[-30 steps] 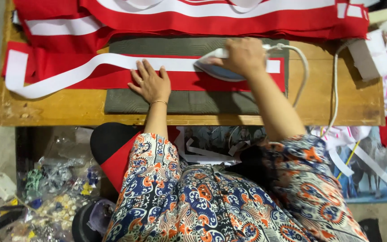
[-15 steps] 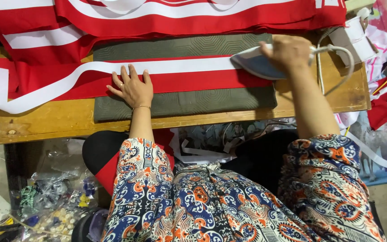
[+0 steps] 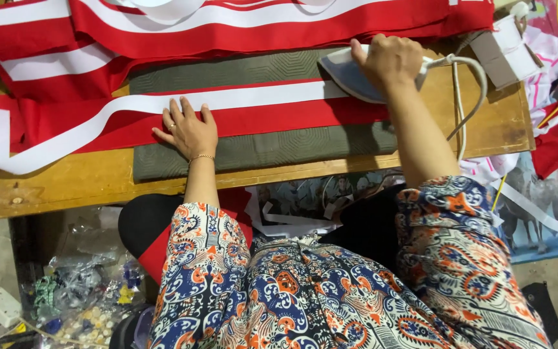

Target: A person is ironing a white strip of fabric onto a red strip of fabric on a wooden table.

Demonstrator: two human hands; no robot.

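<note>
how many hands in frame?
2. Left hand lies flat on the red-and-white strip on the grey mat; right hand grips the iron at the strip's right end.

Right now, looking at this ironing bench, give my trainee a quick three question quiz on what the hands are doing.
1. True or false: the right hand grips the iron.
2. What does the left hand press flat?
A. red and white fabric strip
B. plastic bag
C. cord
3. What lies between the strip and the wooden table?

Key: 1 true; 2 A; 3 a grey-green pad.
</note>
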